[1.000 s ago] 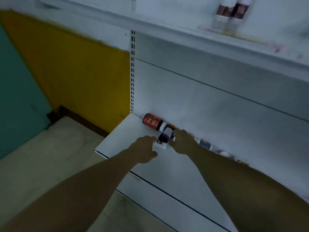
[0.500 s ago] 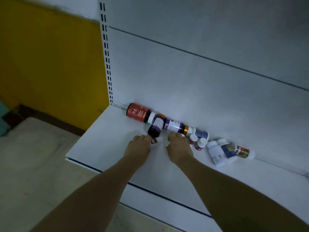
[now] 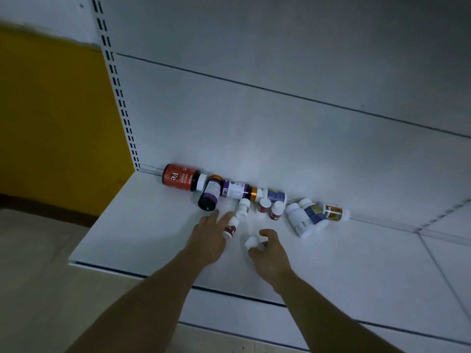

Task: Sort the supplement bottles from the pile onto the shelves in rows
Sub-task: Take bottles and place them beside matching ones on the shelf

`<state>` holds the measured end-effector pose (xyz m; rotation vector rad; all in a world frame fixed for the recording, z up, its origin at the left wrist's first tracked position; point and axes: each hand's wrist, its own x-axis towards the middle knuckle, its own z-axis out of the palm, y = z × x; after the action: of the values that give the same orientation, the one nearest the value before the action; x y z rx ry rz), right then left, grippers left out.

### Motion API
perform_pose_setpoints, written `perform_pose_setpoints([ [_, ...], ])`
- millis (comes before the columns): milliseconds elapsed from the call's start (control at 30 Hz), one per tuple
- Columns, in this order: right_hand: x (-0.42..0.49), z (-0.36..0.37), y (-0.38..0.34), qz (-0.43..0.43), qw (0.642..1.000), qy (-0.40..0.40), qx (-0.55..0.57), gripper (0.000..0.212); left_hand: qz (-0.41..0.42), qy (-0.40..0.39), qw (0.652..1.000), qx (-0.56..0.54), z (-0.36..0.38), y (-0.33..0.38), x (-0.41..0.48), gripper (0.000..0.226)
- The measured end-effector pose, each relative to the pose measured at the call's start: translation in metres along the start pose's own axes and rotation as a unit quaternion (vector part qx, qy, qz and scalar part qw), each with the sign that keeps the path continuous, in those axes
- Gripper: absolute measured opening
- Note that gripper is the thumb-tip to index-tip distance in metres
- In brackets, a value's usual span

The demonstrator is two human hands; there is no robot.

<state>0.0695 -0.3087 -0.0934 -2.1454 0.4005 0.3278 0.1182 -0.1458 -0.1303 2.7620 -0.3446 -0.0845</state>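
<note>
On the white shelf (image 3: 127, 238), a person's right grip (image 3: 269, 252) clasps a small white-capped bottle (image 3: 251, 242); the left grip (image 3: 209, 236), fingers straight, touches a red-labelled bottle (image 3: 230, 229) before the back-edge pile (image 3: 233, 189).

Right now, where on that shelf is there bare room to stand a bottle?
Bare: front-left of the shelf, between red bottle and front edge, left of the left hand; and right of the right hand, in front of the white bottles. Crowded: along the back panel and between the hands, where bottles lie.

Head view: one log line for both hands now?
left hand: open, touching red-label bottle | right hand: gripping white bottle | pile: along shelf back
</note>
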Motion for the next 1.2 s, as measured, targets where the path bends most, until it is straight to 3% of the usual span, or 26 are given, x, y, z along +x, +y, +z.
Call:
perform_pose_setpoints([
  [67, -0.007, -0.003, 0.004, 0.021, 0.998, 0.006, 0.055, 0.052, 0.034, -0.045, 0.998, 0.021, -0.001, 0.006, 0.002, 0.058],
  [167, -0.017, -0.009, 0.009, 0.050, 0.987, 0.029, 0.152, 0.050, 0.060, -0.063, 0.995, 0.042, 0.002, 0.015, 0.003, 0.037],
  [233, -0.030, -0.016, 0.006, 0.076, 0.966, 0.022, 0.247, 0.042, 0.015, -0.015, 0.996, -0.081, -0.003, 0.026, -0.004, 0.030],
  [267, -0.039, -0.020, 0.001, 0.087, 0.947, 0.008, 0.308, 0.038, -0.041, -0.002, 0.979, -0.202, -0.012, 0.034, -0.011, 0.031],
  [300, -0.050, -0.025, -0.006, 0.092, 0.926, -0.011, 0.366, 0.033, -0.102, -0.006, 0.931, -0.350, -0.026, 0.044, -0.022, 0.033],
  [367, -0.076, -0.038, -0.024, 0.081, 0.880, -0.046, 0.466, 0.027, -0.181, -0.021, 0.771, -0.610, -0.062, 0.062, -0.050, 0.038],
  [467, -0.125, -0.055, -0.065, 0.060, 0.812, -0.089, 0.574, 0.021, -0.192, -0.024, 0.587, -0.786, -0.123, 0.078, -0.107, 0.036],
  [533, -0.163, -0.061, -0.096, 0.048, 0.793, -0.111, 0.598, 0.019, -0.161, -0.039, 0.492, -0.855, -0.168, 0.084, -0.149, 0.031],
  [600, -0.200, -0.063, -0.126, 0.028, 0.785, -0.114, 0.608, 0.022, -0.118, -0.052, 0.448, -0.885, -0.208, 0.088, -0.186, 0.034],
  [733, -0.266, -0.065, -0.166, -0.053, 0.764, -0.114, 0.633, 0.011, -0.052, -0.024, 0.486, -0.872, -0.274, 0.093, -0.246, 0.038],
  [867, -0.314, -0.067, -0.187, -0.110, 0.762, -0.141, 0.623, 0.030, 0.021, -0.011, 0.513, -0.858, -0.324, 0.096, -0.285, 0.034],
  [933, -0.332, -0.071, -0.197, -0.123, 0.754, -0.150, 0.628, 0.030, 0.058, -0.001, 0.530, -0.846, -0.343, 0.098, -0.296, 0.032],
  [1100, -0.357, -0.090, -0.228, -0.153, 0.734, -0.179, 0.637, 0.022, 0.123, 0.055, 0.622, -0.771, -0.375, 0.105, -0.308, 0.043],
  [1200, -0.358, -0.104, -0.247, -0.193, 0.714, -0.203, 0.642, 0.027, 0.142, 0.058, 0.619, -0.770, -0.392, 0.109, -0.302, 0.045],
])
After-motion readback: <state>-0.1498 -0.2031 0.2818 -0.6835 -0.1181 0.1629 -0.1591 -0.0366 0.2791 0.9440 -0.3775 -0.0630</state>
